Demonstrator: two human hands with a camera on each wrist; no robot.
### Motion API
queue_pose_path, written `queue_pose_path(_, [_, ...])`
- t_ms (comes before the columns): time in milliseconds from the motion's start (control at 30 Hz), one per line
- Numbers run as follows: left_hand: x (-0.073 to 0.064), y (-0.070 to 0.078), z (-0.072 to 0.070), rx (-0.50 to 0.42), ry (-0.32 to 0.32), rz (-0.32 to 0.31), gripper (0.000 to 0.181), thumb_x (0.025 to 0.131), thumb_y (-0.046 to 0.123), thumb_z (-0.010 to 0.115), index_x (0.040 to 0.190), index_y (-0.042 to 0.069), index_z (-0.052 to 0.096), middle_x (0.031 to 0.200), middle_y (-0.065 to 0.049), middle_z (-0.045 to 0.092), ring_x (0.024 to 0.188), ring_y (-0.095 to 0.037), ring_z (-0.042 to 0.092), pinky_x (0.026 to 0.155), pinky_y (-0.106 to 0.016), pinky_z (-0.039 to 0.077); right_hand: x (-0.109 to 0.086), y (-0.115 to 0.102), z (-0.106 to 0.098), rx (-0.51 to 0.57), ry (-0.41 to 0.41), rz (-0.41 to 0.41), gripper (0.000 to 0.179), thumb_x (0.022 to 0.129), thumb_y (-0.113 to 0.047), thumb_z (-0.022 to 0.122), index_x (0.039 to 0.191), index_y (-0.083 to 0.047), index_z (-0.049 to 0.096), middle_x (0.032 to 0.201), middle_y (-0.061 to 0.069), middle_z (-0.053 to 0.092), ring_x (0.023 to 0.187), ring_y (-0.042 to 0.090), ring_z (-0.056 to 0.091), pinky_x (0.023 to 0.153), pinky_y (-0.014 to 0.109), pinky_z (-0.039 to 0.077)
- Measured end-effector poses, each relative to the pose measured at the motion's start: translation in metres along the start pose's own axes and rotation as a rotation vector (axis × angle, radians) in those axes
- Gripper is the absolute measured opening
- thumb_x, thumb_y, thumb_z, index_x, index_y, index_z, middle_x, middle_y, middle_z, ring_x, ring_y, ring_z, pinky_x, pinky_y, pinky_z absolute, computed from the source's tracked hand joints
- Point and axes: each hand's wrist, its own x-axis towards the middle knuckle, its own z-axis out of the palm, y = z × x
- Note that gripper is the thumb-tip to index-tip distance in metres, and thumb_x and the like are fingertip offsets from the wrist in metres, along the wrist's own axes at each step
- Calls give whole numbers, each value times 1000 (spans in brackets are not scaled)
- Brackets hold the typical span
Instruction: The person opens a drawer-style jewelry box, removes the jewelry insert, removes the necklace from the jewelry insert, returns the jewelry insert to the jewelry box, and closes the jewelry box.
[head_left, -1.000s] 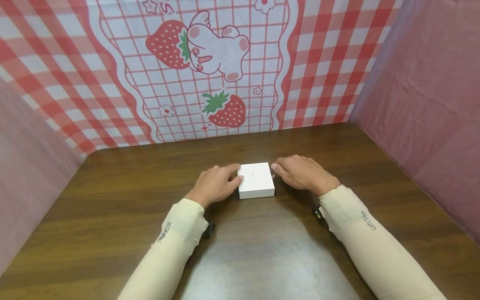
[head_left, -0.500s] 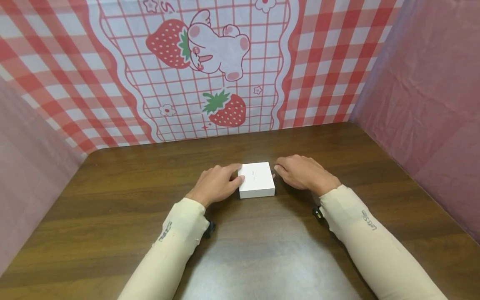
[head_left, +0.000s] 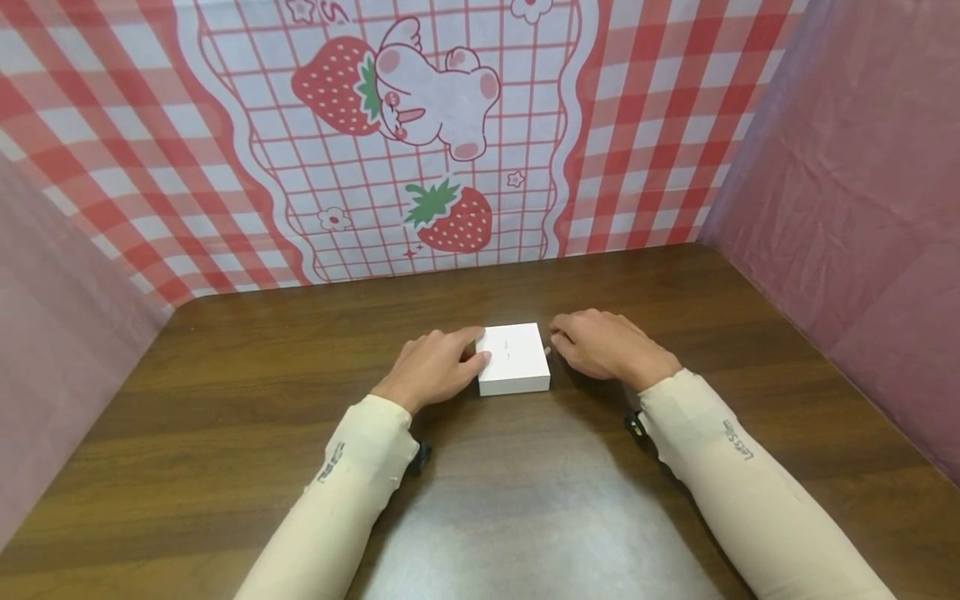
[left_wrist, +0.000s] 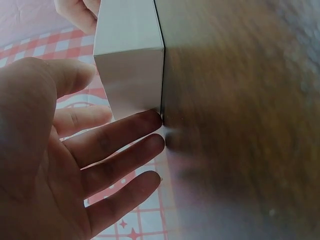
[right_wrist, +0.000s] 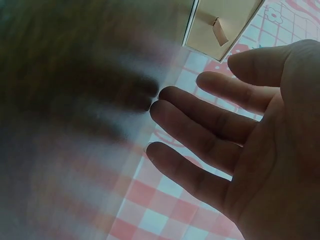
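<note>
A flat, square white box (head_left: 513, 358) with small faint print on its top lies on the wooden table. My left hand (head_left: 435, 367) is at the box's left side, thumb and index finger at its top edge. Seen from the left wrist, the fingertips (left_wrist: 150, 120) reach along the box's side wall (left_wrist: 132, 80), fingers loosely extended. My right hand (head_left: 603, 346) rests just right of the box, apart from it. From the right wrist, its relaxed fingers (right_wrist: 200, 130) hold nothing, and a small pull tab (right_wrist: 220, 33) sticks out of the box's side facing that hand.
The brown wooden table (head_left: 480, 500) spreads around the hands. Behind it hangs a red-and-white checked cloth (head_left: 645, 108) with strawberry prints. Pink cloths flank the table, one on the right (head_left: 862, 208) and one on the left (head_left: 60, 333).
My right hand has shifted very slightly right, away from the box. The left hand and the box look nearly unmoved.
</note>
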Motion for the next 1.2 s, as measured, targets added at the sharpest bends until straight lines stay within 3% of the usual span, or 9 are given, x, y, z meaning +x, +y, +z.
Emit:
queue_pose_path(167, [0, 0, 1, 8, -7, 9, 23, 101, 44, 55, 109, 23, 61, 76, 4, 57, 66, -14, 52, 61, -34, 41, -1, -1, 0, 1, -14, 9, 26, 101, -29, 57, 116, -12, 69, 102, 1, 68, 88, 19, 62, 83, 48, 52])
queue_pose_path(633, [-1, -1, 0, 21, -31, 2, 49, 100, 45, 58, 145, 24, 56, 114, 2, 70, 84, -13, 61, 76, -41, 52, -1, -2, 0, -2, -18, -2, 25, 100, -28, 59, 116, -15, 72, 104, 0, 69, 89, 19, 62, 85, 49, 52])
queue_pose_path(800, [-1, -1, 0, 15, -42, 7, 47, 101, 45, 57, 145, 28, 56, 110, 6, 71, 77, -12, 58, 66, -35, 46, 0, -2, 1, -10, -18, -18, 22, 100, -28, 61, 113, -18, 74, 102, -3, 69, 86, 18, 61, 82, 47, 52])
queue_pose_path(1000, [-1, 0, 0, 19, -49, 8, 47, 101, 44, 56, 145, 29, 56, 110, 5, 71, 77, -12, 56, 68, -34, 46, 1, -2, 1, -11, -27, -25, 17, 99, -27, 62, 108, -20, 75, 96, -6, 68, 82, 17, 59, 79, 45, 52])
queue_pose_path(1200, [-1, 0, 0, 15, -44, 7, 48, 100, 45, 57, 145, 28, 56, 107, 6, 71, 77, -11, 57, 68, -34, 46, 2, -3, 0, -10, -30, -41, 16, 100, -27, 60, 91, -22, 71, 81, -6, 62, 74, 17, 55, 70, 40, 48])
